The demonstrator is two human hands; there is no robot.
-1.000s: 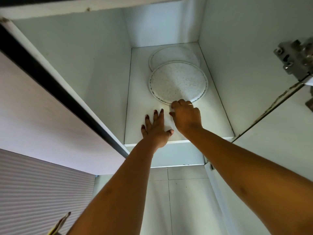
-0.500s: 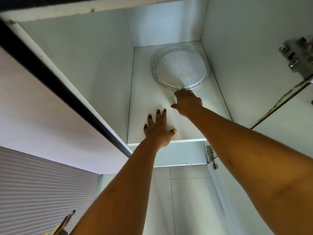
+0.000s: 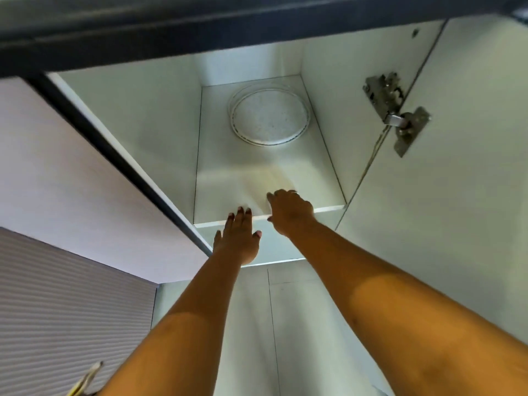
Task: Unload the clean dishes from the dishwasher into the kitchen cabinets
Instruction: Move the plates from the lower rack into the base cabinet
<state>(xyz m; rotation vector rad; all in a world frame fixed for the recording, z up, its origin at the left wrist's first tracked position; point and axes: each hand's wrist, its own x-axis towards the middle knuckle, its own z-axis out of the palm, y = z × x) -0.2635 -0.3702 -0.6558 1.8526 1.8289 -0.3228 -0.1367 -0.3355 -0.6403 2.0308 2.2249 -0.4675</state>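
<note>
A white speckled plate (image 3: 270,121) lies on top of another plate whose rim (image 3: 233,100) peeks out behind it, at the back of the open cabinet's shelf (image 3: 223,178). My right hand (image 3: 290,211) is at the shelf's front edge, fingers loosely curled, holding nothing and well clear of the plates. My left hand (image 3: 238,237) sits just below and left of it, flat with fingers apart, fingertips touching the shelf's front lip.
The cabinet's open door (image 3: 457,167) stands at the right with a metal hinge (image 3: 397,110). A closed neighbouring cabinet door (image 3: 71,167) is at the left. White wall tiles (image 3: 285,324) run below the cabinet.
My right hand pushed the speckled plate back onto the rear plate, let go and drew back to the shelf's front edge. My left hand slid back to the lip.
</note>
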